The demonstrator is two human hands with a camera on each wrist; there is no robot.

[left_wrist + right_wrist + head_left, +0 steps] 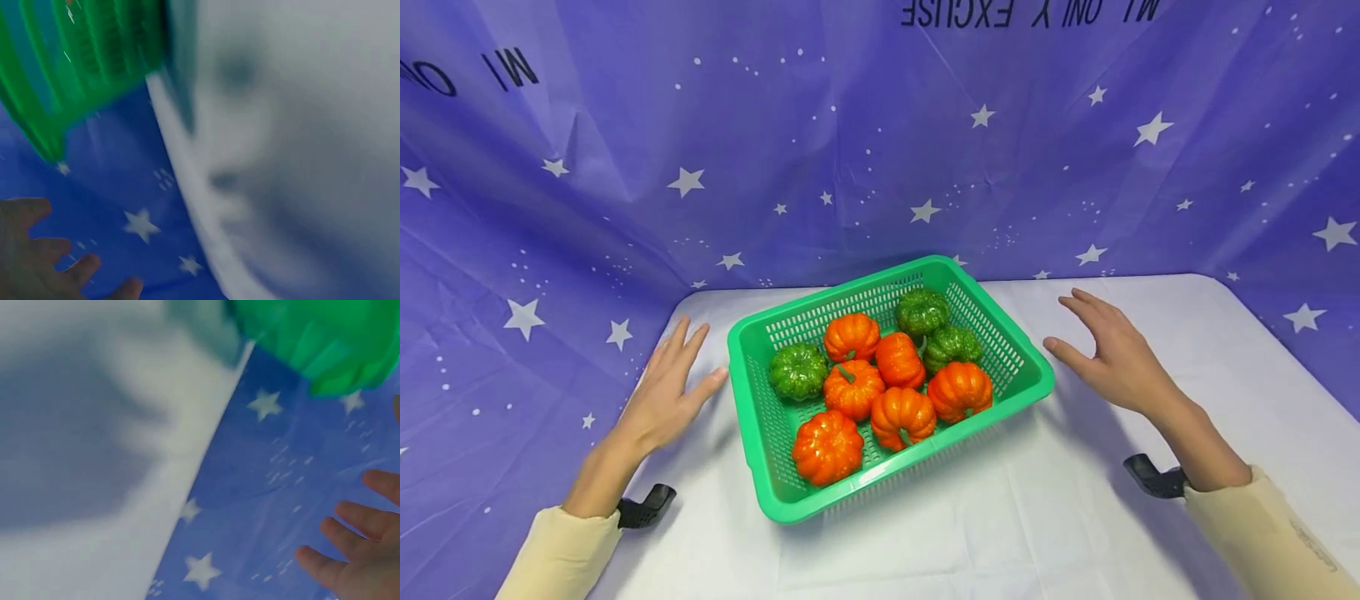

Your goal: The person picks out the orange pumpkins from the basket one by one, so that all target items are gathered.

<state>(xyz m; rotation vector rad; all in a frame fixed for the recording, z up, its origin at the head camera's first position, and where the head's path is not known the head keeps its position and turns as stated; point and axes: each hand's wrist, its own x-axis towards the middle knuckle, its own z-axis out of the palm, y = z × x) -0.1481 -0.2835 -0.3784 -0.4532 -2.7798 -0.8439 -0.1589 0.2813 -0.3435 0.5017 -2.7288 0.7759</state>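
A green plastic basket with slotted walls stands at an angle on the white table. Inside lie several small orange pumpkins and 3 green pumpkins. My left hand is just left of the basket, fingers spread, its thumb close to the rim; contact cannot be told. My right hand hovers off the basket's right corner with fingers extended and a gap between. Neither hand holds anything. Both wrist views show spread fingers near the basket's blurred green wall.
The white tablecloth spreads around the basket. Behind and beside the table hangs a purple-blue cloth with white stars and printed letters. A black device is strapped at each wrist, below cream sleeves.
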